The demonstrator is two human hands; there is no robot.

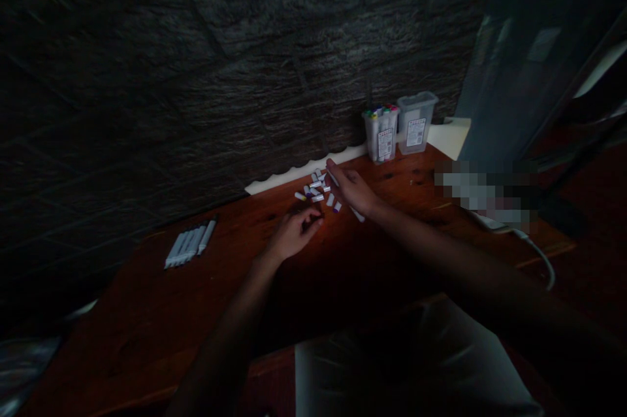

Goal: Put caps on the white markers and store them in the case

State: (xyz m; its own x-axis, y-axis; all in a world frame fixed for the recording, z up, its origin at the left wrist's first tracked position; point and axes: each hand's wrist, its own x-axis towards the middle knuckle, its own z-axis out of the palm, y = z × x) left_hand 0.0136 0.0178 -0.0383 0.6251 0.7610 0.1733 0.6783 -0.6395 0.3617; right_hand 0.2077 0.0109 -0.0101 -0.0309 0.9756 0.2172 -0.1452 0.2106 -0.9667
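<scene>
My right hand (356,193) is closed round a white marker (358,214), whose lower end sticks out below the palm. To its left, my left hand (294,234) hovers low over the table with thumb and forefinger close together. Something small and dark shows at those fingertips, too dim to name. Just beyond both hands lies a loose heap of small white marker caps (317,197), some with purple or yellow ends. A row of white markers (189,245) lies side by side on the left part of the wooden table (235,280).
Against the brick wall (220,90) stand a clear box of colourful markers (381,136) and a second clear box (416,126). A scalloped white strip (304,170) runs along the back edge. On the right are a blurred-out item (484,198) and a white cable (543,260).
</scene>
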